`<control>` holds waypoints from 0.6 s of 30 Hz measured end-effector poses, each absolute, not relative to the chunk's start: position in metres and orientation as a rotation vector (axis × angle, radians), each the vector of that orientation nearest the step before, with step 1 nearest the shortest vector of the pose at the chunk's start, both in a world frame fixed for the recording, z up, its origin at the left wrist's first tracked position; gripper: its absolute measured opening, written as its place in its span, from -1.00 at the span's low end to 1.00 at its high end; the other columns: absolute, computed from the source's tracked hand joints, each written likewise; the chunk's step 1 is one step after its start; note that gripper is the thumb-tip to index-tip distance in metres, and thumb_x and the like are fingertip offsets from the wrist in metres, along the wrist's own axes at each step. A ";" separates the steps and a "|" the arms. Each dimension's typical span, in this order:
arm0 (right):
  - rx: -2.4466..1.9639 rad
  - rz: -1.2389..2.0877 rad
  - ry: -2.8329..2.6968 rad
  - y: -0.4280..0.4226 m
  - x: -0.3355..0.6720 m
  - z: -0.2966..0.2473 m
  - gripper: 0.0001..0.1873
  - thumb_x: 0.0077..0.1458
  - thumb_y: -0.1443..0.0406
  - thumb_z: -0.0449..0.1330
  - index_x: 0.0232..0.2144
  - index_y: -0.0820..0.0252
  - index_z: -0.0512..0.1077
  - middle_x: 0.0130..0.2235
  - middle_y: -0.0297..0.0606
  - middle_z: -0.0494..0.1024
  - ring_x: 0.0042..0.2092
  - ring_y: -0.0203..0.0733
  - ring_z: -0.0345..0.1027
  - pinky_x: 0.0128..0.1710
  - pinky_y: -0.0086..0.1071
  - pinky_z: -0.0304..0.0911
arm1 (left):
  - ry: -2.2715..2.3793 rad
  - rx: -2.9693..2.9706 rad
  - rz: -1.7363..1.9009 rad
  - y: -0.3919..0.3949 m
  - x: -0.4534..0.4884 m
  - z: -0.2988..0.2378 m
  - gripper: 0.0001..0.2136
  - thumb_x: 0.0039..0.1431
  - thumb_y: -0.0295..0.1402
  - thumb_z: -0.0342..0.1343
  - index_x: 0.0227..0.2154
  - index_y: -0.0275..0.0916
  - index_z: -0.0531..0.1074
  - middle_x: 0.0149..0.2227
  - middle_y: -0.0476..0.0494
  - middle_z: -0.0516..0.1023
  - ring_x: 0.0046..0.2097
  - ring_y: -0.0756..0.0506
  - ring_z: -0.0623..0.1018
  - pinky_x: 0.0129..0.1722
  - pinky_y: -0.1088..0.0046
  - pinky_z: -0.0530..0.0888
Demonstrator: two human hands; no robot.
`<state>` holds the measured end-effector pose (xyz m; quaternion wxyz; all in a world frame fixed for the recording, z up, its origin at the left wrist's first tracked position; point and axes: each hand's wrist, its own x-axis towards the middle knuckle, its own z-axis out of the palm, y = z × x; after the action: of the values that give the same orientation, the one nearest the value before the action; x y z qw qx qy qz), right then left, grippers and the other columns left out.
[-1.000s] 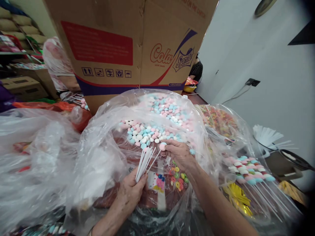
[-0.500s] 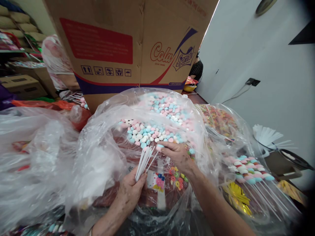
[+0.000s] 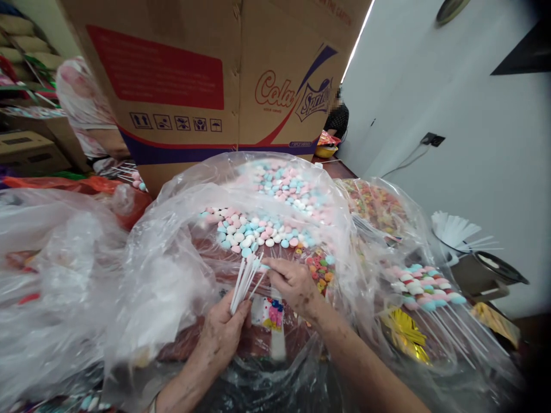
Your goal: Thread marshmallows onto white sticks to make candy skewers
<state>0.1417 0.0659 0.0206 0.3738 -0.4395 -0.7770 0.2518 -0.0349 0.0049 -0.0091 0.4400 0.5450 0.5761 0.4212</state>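
Note:
My left hand point(image 3: 224, 327) is closed around a bundle of thin white sticks point(image 3: 244, 281), which point up and fan out a little. One stick leans apart to the right, toward my right hand point(image 3: 297, 287). Between that hand's thumb and fingers is a small marshmallow point(image 3: 266, 266), mostly hidden, with blue and white showing at the stick's upper end. Just beyond both hands lies a pile of pink, blue and white marshmallows point(image 3: 253, 229) in a large clear plastic bag point(image 3: 172, 201). Colourful gummy rings point(image 3: 321, 267) lie on the plastic beside my right hand.
A tall cardboard box point(image 3: 181, 74) stands behind the bag. To the right are finished marshmallow skewers point(image 3: 426, 287), gold twist ties point(image 3: 407, 332) and a dark container point(image 3: 486, 272). Crumpled plastic point(image 3: 64, 275) covers the left. Two people point(image 3: 88, 109) are partly visible behind the box.
My right hand has moved down and slightly left, bringing the marshmallow to the leaning stick's end. My left hand keeps the sticks. The view has shifted a little to the right.

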 end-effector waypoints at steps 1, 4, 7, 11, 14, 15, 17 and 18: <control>-1.131 0.622 -2.028 0.062 0.139 0.020 -0.66 0.17 0.31 0.06 -0.11 0.11 0.58 -0.18 -0.24 0.66 -0.19 -0.17 0.53 -0.14 -0.36 0.39 | 1.427 1.355 1.058 0.005 -0.035 -0.008 -0.71 0.11 -0.24 0.06 -0.69 -0.16 0.35 -0.67 0.08 0.35 -0.58 -0.04 0.31 -0.55 0.49 0.24; -1.130 0.636 -2.130 0.050 0.131 0.020 -0.66 0.19 0.34 0.04 -0.12 0.07 0.57 -0.17 -0.26 0.64 -0.19 -0.20 0.51 -0.12 -0.39 0.36 | 1.400 1.344 1.080 0.005 -0.034 -0.008 -0.72 0.09 -0.26 0.07 -0.70 -0.16 0.35 -0.68 0.07 0.35 -0.59 -0.03 0.31 -0.56 0.49 0.24; -1.114 0.750 -2.173 0.045 0.134 0.027 -0.69 0.25 0.27 0.04 -0.08 0.08 0.54 -0.16 -0.30 0.63 -0.17 -0.19 0.50 -0.12 -0.40 0.33 | 1.389 1.322 1.072 0.005 -0.034 -0.011 -0.72 0.10 -0.24 0.09 -0.68 -0.16 0.36 -0.69 0.08 0.34 -0.60 -0.02 0.30 -0.58 0.50 0.23; -1.434 0.672 -2.061 0.057 0.176 0.043 -0.67 0.27 0.21 0.05 0.01 0.09 0.47 -0.28 -0.35 0.61 -0.27 -0.20 0.45 -0.26 -0.41 0.29 | 1.396 1.268 1.058 0.005 -0.034 -0.014 -0.73 0.12 -0.23 0.08 -0.66 -0.17 0.37 -0.71 0.12 0.30 -0.63 0.00 0.25 -0.62 0.52 0.18; -1.695 0.349 -2.177 0.072 0.216 0.047 -0.76 0.23 0.34 0.04 -0.29 0.14 0.53 -0.30 -0.27 0.58 -0.23 -0.17 0.41 -0.22 -0.37 0.22 | 1.386 1.255 1.056 0.006 -0.033 -0.015 -0.71 0.12 -0.24 0.08 -0.68 -0.17 0.34 -0.71 0.13 0.28 -0.64 0.02 0.23 -0.65 0.53 0.15; -1.769 0.276 -2.251 0.075 0.225 0.046 -0.76 0.22 0.37 0.05 -0.36 0.14 0.52 -0.30 -0.25 0.57 -0.23 -0.16 0.40 -0.22 -0.37 0.20 | 1.384 1.256 1.053 0.006 -0.033 -0.015 -0.71 0.12 -0.24 0.08 -0.68 -0.17 0.34 -0.71 0.13 0.28 -0.65 0.02 0.23 -0.65 0.54 0.14; -1.895 0.156 -2.380 0.078 0.234 0.040 -0.80 0.19 0.40 0.09 -0.40 0.15 0.50 -0.30 -0.19 0.55 -0.21 -0.12 0.38 -0.22 -0.35 0.18 | 1.382 1.258 1.043 0.006 -0.034 -0.016 -0.71 0.13 -0.23 0.09 -0.67 -0.17 0.34 -0.72 0.14 0.26 -0.65 0.03 0.21 -0.66 0.54 0.12; -1.939 0.106 -2.425 0.077 0.234 0.037 -0.82 0.18 0.40 0.11 -0.38 0.16 0.50 -0.28 -0.15 0.55 -0.20 -0.09 0.38 -0.21 -0.34 0.17 | 1.379 1.256 1.042 0.006 -0.034 -0.016 -0.72 0.12 -0.23 0.09 -0.66 -0.17 0.35 -0.72 0.15 0.25 -0.66 0.03 0.21 -0.66 0.54 0.11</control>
<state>0.2342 0.0774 0.0366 0.0174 -0.6239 -0.7806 0.0341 -0.0337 0.0057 -0.0162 0.4816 0.5151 0.5656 0.4275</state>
